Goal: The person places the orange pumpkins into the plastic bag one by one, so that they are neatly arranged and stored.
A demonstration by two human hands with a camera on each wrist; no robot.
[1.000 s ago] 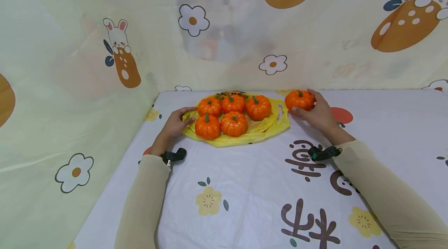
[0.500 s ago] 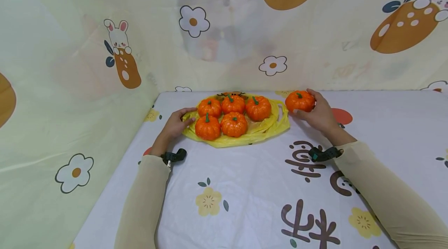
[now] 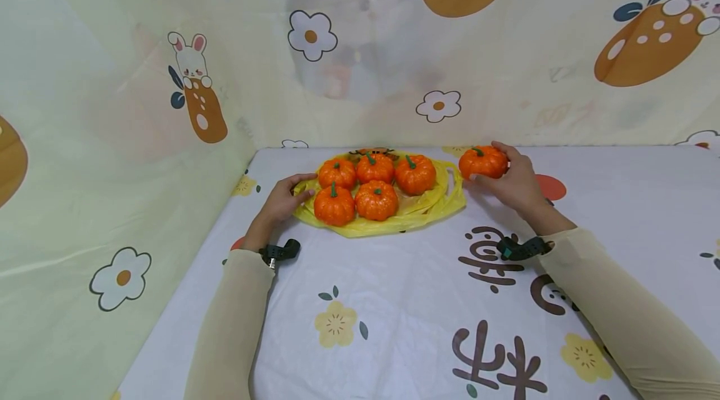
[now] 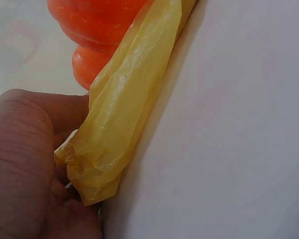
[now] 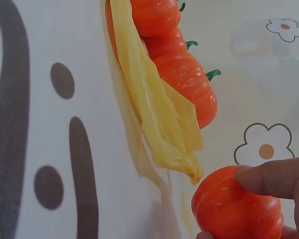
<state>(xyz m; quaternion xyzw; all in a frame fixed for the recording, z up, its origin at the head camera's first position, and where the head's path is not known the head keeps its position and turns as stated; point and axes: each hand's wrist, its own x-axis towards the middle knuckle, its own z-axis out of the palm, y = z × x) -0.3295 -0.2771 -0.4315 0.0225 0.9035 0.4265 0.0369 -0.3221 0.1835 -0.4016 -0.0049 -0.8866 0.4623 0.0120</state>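
Several small orange pumpkins [image 3: 376, 200] with green stems sit in two rows on a flattened yellow plastic bag [image 3: 360, 228] at the back of the table. My left hand [image 3: 281, 200] is at the bag's left end, thumb and fingers around its crumpled edge, which the left wrist view shows as a folded yellow corner [image 4: 119, 124]. Beyond the bag's right end, my right hand [image 3: 517, 184] grips a single pumpkin [image 3: 480, 164] from its right side. In the right wrist view, a finger lies over this pumpkin [image 5: 234, 209], close to the bag's twisted tip [image 5: 189, 169].
A white patterned cloth [image 3: 405, 300] covers the table. Pale printed sheeting [image 3: 365, 75] rises right behind the bag, and another sheet [image 3: 124, 187] stands along the left side. Both wrists carry black straps, such as the left strap [image 3: 279, 251].
The pumpkin in my right hand has turned slightly, its stem tipping left. My left hand and the bag stay in place.
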